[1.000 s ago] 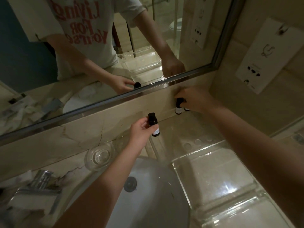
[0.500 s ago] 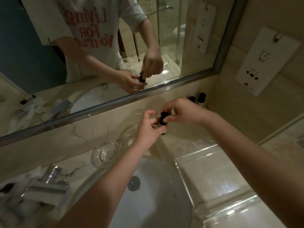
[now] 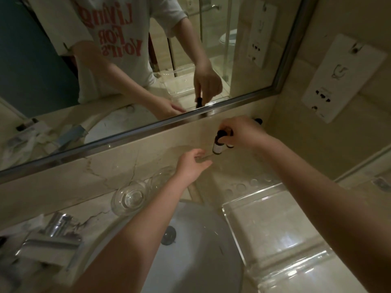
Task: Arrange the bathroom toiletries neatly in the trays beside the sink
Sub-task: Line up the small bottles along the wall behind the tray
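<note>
My right hand [image 3: 243,134] pinches a small dark bottle [image 3: 217,144] with a white label by its cap, low against the back wall under the mirror. A second small bottle [image 3: 230,143] stands right beside it, half hidden by my fingers, and the black cap of a third bottle [image 3: 258,121] peeks out behind my hand. My left hand [image 3: 193,163] hovers empty over the counter, fingers relaxed, a little left of and below the bottles. A clear acrylic tray [image 3: 275,235] lies right of the sink.
The white sink basin [image 3: 190,250] is below my left arm, with a chrome tap [image 3: 50,240] at the left. Two clear glass dishes [image 3: 131,196] sit behind the basin. A wall socket panel [image 3: 342,79] is at the right, and the mirror [image 3: 127,60] spans the back wall.
My right hand took the bottle from my left hand and carried it right, down by the other bottles at the wall. My left hand let go and now is empty.
</note>
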Tool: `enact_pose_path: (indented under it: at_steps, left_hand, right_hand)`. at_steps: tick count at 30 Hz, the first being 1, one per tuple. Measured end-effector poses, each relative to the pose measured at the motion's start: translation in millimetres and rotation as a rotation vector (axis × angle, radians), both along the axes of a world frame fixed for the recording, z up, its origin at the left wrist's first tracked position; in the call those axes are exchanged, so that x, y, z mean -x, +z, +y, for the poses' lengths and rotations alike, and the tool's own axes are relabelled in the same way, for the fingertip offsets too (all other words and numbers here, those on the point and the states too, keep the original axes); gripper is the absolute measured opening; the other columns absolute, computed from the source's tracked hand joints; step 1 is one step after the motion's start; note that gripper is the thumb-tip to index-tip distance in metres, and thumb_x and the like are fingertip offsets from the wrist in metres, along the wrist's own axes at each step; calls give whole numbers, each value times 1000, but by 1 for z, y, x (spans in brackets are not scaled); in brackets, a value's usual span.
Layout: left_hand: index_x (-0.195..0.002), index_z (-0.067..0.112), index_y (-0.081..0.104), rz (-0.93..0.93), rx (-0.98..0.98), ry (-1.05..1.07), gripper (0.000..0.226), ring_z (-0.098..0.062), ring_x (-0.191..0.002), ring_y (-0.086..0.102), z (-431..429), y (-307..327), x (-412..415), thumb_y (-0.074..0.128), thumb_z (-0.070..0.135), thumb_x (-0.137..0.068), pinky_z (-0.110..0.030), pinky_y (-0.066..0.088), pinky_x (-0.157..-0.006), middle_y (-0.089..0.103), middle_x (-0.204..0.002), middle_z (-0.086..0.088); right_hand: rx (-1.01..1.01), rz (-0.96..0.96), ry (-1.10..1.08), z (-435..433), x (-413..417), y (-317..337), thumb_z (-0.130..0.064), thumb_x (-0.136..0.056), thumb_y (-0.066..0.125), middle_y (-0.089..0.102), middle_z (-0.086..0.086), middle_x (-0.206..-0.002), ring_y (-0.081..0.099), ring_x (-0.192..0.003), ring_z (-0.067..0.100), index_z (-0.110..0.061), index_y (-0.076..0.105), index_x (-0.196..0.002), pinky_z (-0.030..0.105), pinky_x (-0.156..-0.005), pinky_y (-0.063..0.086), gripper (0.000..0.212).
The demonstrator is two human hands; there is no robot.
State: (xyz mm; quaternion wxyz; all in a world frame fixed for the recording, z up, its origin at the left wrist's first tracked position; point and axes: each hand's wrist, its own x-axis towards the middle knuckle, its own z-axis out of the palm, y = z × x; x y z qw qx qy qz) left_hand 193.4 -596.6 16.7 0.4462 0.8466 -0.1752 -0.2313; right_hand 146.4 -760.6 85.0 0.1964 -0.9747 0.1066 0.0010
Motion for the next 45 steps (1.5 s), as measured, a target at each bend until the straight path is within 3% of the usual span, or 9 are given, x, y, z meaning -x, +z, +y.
enact_pose_path:
  at_steps: [6, 10, 17, 23, 27, 31, 35, 40, 45]
  left_hand:
    - [-129, 12, 54, -124, -273, -80, 49, -25, -117, 55, 11, -29, -15, 67, 25, -84, -26, 42, -94, 57, -132, -11]
    - [-128, 8, 56, -194, -313, -147, 46, -25, -126, 49, 14, -38, -17, 65, 21, -85, -29, 38, -104, 52, -139, -9]
    - [-126, 3, 56, -220, -272, -162, 44, -25, -130, 44, 13, -38, -18, 64, 17, -85, -28, 33, -108, 50, -140, -11]
    - [-129, 6, 54, -229, -320, -167, 50, -26, -125, 49, 9, -36, -20, 66, 24, -83, -29, 38, -103, 54, -135, -12]
    - [-132, 13, 51, -258, -305, -135, 51, -24, -128, 46, -2, -24, -20, 64, 27, -85, -30, 37, -105, 51, -138, -8]
    - [-127, 18, 55, -346, -219, -109, 44, -25, -108, 59, -30, 0, -20, 62, 26, -85, -33, 49, -91, 61, -123, -7]
    - [-118, 13, 60, -444, -298, -132, 35, -30, -96, 62, -58, 17, -24, 58, 30, -88, -38, 53, -83, 66, -103, -12]
    - [-113, 12, 62, -492, -429, -172, 33, -30, -98, 61, -71, 18, -31, 56, 33, -88, -33, 50, -80, 66, -105, -12]
    - [-85, 12, 61, -466, -429, -192, 19, -30, -85, 60, -74, 16, -33, 54, 29, -88, -27, 37, -62, 65, -89, -11]
  right_hand:
    - [177, 12, -2, -23, -21, -28, -29, -88, 58, 67, 4, -106, 61, -95, 23, -18, 64, -109, 28, -69, 41, 25]
    - [196, 23, 28, -27, -28, -37, -29, -88, 57, 69, 4, -102, 62, -93, 23, -18, 66, -106, 27, -70, 43, 24]
    - [232, 27, 97, -20, -32, -40, -27, -89, 57, 67, 5, -108, 61, -99, 23, -17, 64, -111, 33, -79, 48, 26]
    - [184, -13, 87, -19, -27, -36, -25, -88, 59, 67, 5, -109, 61, -99, 23, -17, 63, -115, 32, -80, 48, 28]
    - [14, -177, -41, -42, -11, -29, -19, -88, 61, 66, 8, -109, 61, -96, 23, -13, 64, -116, 34, -81, 50, 29]
    - [-67, -252, -172, -74, 4, -30, -19, -89, 61, 68, 8, -109, 64, -95, 22, -16, 64, -117, 35, -84, 52, 28]
    - [-9, -109, -123, -85, 5, -31, -16, -83, 68, 64, 8, -122, 62, -104, 23, -14, 58, -126, 33, -89, 50, 44]
    - [115, -15, -11, -81, -6, -35, -18, -85, 62, 67, 4, -115, 62, -100, 22, -18, 64, -116, 31, -82, 50, 31]
    - [132, -9, -25, -84, -13, -41, -19, -84, 62, 68, 1, -109, 63, -97, 21, -22, 67, -107, 29, -75, 48, 24]
